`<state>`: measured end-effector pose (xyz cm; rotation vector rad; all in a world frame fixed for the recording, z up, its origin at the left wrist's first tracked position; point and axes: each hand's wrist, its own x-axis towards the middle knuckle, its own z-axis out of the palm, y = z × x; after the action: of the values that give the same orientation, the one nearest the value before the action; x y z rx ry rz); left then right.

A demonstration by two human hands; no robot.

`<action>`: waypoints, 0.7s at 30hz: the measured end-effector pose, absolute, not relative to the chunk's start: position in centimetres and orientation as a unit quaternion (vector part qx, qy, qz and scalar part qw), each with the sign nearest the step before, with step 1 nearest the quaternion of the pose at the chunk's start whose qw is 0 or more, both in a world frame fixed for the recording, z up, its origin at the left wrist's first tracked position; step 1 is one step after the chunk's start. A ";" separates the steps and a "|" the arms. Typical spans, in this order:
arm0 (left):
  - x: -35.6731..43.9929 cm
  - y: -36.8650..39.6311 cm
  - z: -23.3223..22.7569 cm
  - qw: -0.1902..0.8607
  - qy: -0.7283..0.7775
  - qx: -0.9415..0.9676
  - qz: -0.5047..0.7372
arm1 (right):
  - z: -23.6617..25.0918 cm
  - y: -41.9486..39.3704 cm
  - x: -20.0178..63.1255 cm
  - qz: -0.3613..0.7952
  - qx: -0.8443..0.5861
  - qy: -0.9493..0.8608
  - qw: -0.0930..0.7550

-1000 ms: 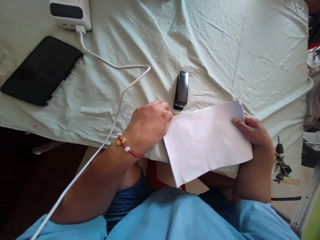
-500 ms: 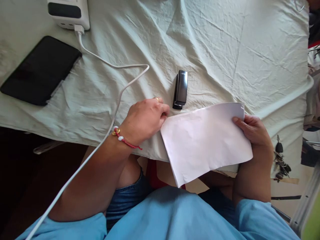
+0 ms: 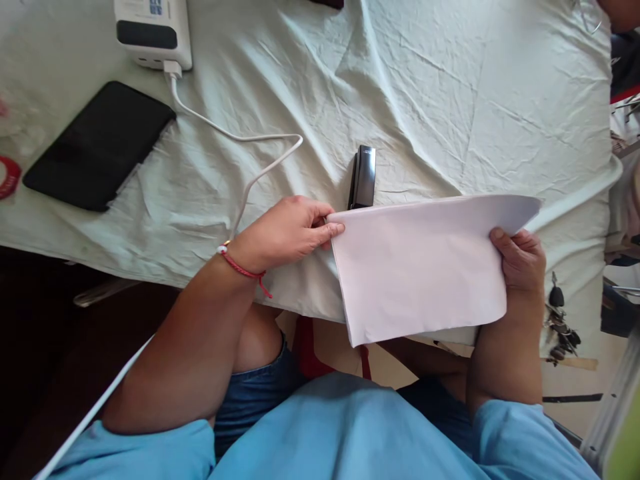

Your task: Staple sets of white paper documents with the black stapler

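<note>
A stack of white paper (image 3: 420,267) is held between my two hands above the table's near edge. My left hand (image 3: 305,227) pinches its upper left corner, thumb on top. At the right edge my right hand (image 3: 517,257) grips the sheets with the thumb on the upper face and the other fingers partly hidden beneath. The paper's upper right corner bends upward. A black stapler (image 3: 363,177) lies just beyond the paper's top edge, and its near end is hidden behind the paper.
On the pale cloth-covered table (image 3: 425,100) lie a black tablet-like slab (image 3: 100,147) and a white power bank (image 3: 153,30). A white cable (image 3: 240,137) runs from it past my left arm. A bunch of keys (image 3: 560,327) lies at the right; a red ring (image 3: 7,177) sits far left.
My left thumb now lies on top of the paper's corner. The stack has shifted slightly right and up, flatter across, and now covers the stapler's near end. The view has shifted a little.
</note>
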<state>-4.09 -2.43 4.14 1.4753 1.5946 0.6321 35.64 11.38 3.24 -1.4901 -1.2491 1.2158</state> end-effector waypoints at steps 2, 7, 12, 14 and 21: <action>-4.0 -2.3 4.2 0.455 0.635 0.561 0.275 | 2.8 11.7 35.8 0.470 -0.581 -0.495 0.442; -2.6 -2.1 4.9 0.513 0.617 0.538 0.258 | 1.4 12.6 36.0 0.435 -0.558 -0.498 0.501; -2.0 -2.3 5.1 0.556 0.625 0.463 0.293 | 1.0 12.6 35.8 0.443 -0.550 -0.521 0.479; -2.1 -2.4 5.3 0.567 0.619 0.450 0.304 | 1.2 12.5 35.7 0.459 -0.551 -0.535 0.446; -1.9 -2.0 6.0 0.623 0.600 0.449 0.225 | 2.0 12.3 35.8 0.504 -0.579 -0.558 0.316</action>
<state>-1.85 -1.99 6.04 1.0307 1.3773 0.5171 35.78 12.35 2.03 -1.5246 -1.4690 1.3274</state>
